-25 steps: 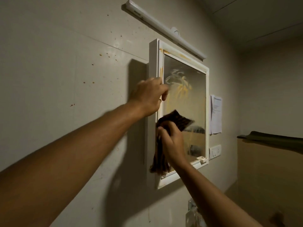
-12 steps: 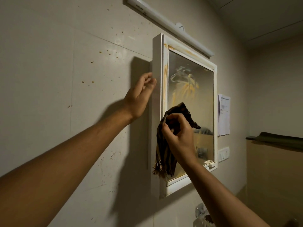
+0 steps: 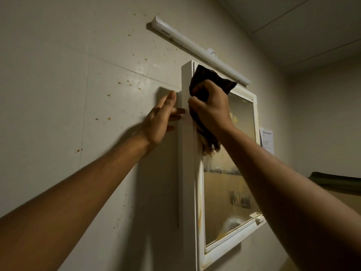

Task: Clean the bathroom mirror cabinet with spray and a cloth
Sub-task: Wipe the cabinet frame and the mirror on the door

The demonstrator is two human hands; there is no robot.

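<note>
A white-framed mirror cabinet (image 3: 187,173) hangs on the tiled wall, its glass (image 3: 228,194) smeared with yellowish streaks. My right hand (image 3: 211,108) grips a dark brown cloth (image 3: 212,80) and presses it against the top left corner of the mirror door; the cloth's frayed end hangs below my wrist. My left hand (image 3: 161,120) is flat with straight fingers against the cabinet's left side panel, just beside the right hand. No spray bottle is in view.
A white tube light (image 3: 195,47) is mounted just above the cabinet. The wall (image 3: 78,94) to the left carries brown splatter spots. A paper notice (image 3: 267,138) hangs right of the mirror, and a dark green fabric (image 3: 336,180) lies over a partition at far right.
My right hand has carried the cloth up from the mirror's middle to its top left corner. My left hand has straightened and laid its fingers on the cabinet's side. The camera has moved closer.
</note>
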